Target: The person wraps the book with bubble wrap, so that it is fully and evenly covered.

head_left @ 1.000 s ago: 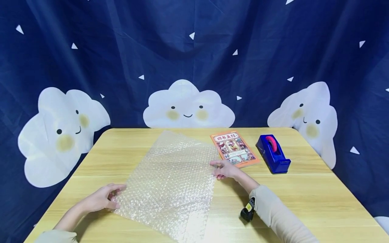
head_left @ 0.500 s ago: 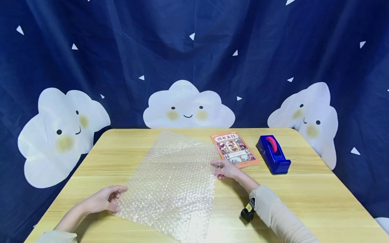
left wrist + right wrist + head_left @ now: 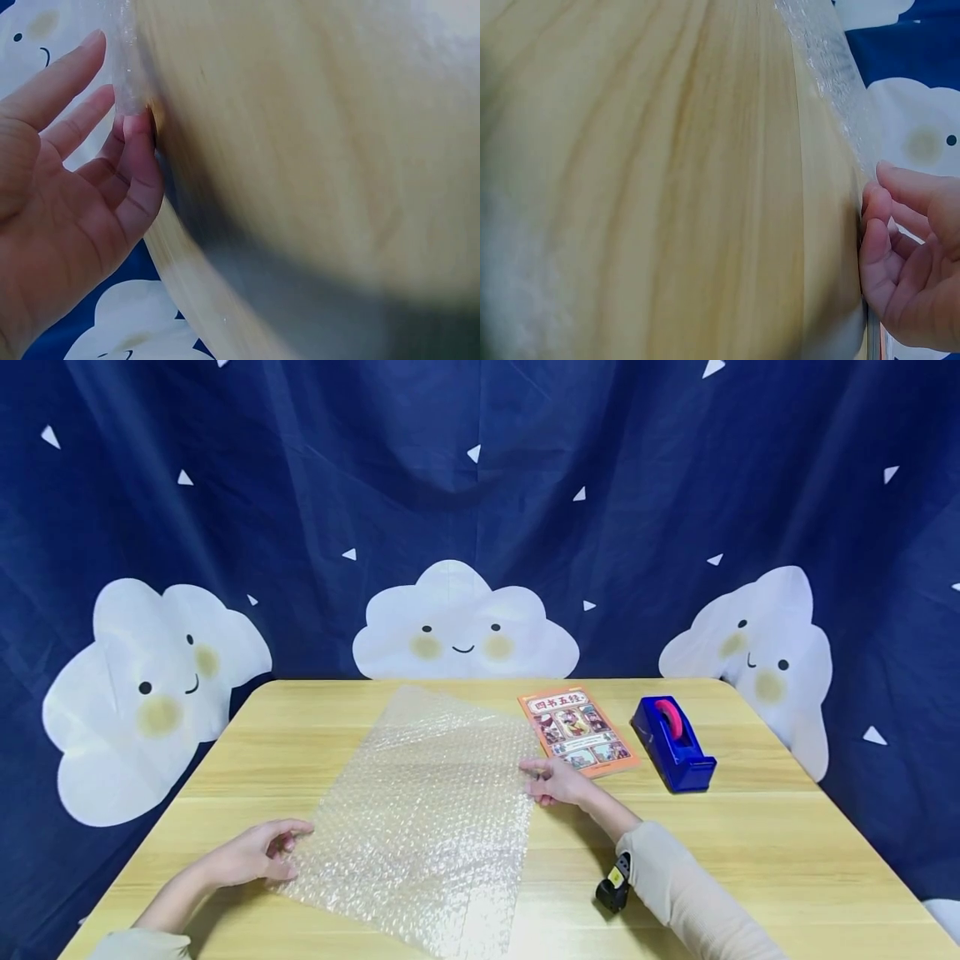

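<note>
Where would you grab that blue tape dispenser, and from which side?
I'd probably come from above with the right hand, the nearer one, and pinch the blue tape dispenser by its long side walls, around mid-length. It stands on the table, long and narrow, with its top exposed; the pink tape roll sits toward the far end, so keep fingers off that.

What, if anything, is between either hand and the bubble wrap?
Nothing visible. In the head view, the left hand is right at the left corner of the bubble wrap, and the right hand right at its right edge. The book lies beyond the right hand, not between.
</note>
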The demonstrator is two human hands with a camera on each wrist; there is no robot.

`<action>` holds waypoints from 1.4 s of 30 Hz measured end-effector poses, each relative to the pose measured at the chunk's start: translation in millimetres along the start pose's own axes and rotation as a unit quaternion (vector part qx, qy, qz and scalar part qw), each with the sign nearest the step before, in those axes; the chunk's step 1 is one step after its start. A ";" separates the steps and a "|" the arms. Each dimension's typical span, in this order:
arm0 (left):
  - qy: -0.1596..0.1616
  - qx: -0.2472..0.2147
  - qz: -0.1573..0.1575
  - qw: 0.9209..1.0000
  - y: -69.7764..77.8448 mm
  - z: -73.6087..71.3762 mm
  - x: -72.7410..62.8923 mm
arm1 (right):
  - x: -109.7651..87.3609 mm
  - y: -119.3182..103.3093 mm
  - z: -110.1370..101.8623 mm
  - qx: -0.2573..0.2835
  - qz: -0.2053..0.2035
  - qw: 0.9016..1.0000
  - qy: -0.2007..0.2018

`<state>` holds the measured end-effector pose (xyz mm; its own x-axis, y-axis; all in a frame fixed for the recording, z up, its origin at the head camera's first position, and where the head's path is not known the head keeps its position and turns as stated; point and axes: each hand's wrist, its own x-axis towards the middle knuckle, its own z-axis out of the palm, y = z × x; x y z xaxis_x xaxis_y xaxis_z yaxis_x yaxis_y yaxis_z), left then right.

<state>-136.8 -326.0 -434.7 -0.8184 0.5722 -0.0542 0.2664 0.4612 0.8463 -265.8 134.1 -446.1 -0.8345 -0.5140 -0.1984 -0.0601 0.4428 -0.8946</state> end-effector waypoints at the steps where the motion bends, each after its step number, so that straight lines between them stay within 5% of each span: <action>1: -0.001 0.002 0.003 1.000 -0.1 -0.1 0.4 | -0.7 0.3 -0.6 0.001 -0.003 1.000 -0.003; 12: 0.023 0.074 0.008 0.997 -2.8 0.3 5.2 | -7.0 1.9 -6.5 0.013 -0.050 0.998 -0.028; 23: 0.049 0.051 -0.008 0.997 14.0 11.0 32.2 | -9.7 4.6 -11.4 -0.010 -0.071 0.997 -0.012; 35: 0.007 0.016 0.026 0.999 29.3 22.0 73.8 | -13.4 12.9 -23.4 0.010 -0.100 0.995 -0.021; 42: -0.001 0.025 0.015 1.000 37.1 28.0 91.5 | -18.7 14.9 -35.0 -0.008 -0.096 0.995 0.003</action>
<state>-187.6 -237.6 -423.1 -0.8080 0.5884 -0.0302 0.3165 0.4767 0.8201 -270.3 176.0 -441.7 -0.8102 -0.5857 -0.0223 -0.2268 0.3483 -0.9095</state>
